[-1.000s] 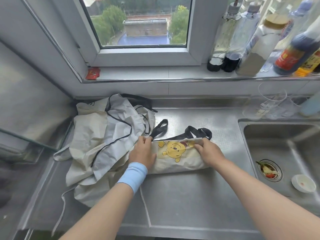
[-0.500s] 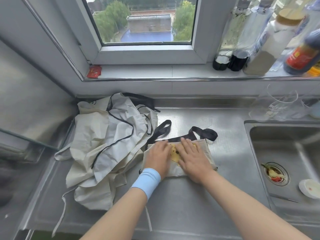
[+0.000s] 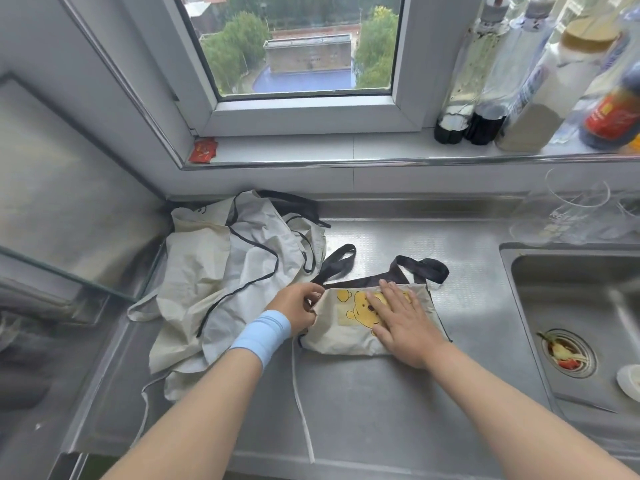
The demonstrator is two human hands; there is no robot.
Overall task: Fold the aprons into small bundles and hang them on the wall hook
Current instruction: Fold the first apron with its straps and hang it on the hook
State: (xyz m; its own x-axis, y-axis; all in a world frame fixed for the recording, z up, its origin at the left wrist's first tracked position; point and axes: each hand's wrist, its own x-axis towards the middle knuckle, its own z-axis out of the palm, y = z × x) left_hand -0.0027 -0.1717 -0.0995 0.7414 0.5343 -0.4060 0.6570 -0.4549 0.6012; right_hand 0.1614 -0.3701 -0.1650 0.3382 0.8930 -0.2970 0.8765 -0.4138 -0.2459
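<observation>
While the right hand [image 3: 405, 323] lies flat with straight fingers on the cream cloth apron with a yellow cartoon-bear print [image 3: 341, 336], pressing it onto the ribbed stainless-steel surface [image 3: 381, 410] at the centre of the frame, the left hand [image 3: 298, 308] has slid out to the packet's left edge. There, with a pale blue wristband [image 3: 261, 332] just behind it, its curled fingers pinch the cloth near where the black fabric straps [image 3: 420, 268] begin. A second ago the two hands sat at opposite ends of a long, narrow strip, and half a second ago they met in the middle over the bear. Now the strip is a shorter, squarer packet, so one more fold looks done, and the left hand seems to be tidying that corner. The straps lie loose in two loops just above the packet, and a thin white tie [image 3: 301, 403] trails toward the lower edge, so I judge the bundle not yet secured. Left of centre, just beside the packet, the crumpled heap of cream aprons with black piping [image 3: 225, 282] is still unfolded — most of the folding remains. The steel sink [image 3: 554, 271] sits at the right edge, and no wall hook is in view, so hanging is some way off.
</observation>
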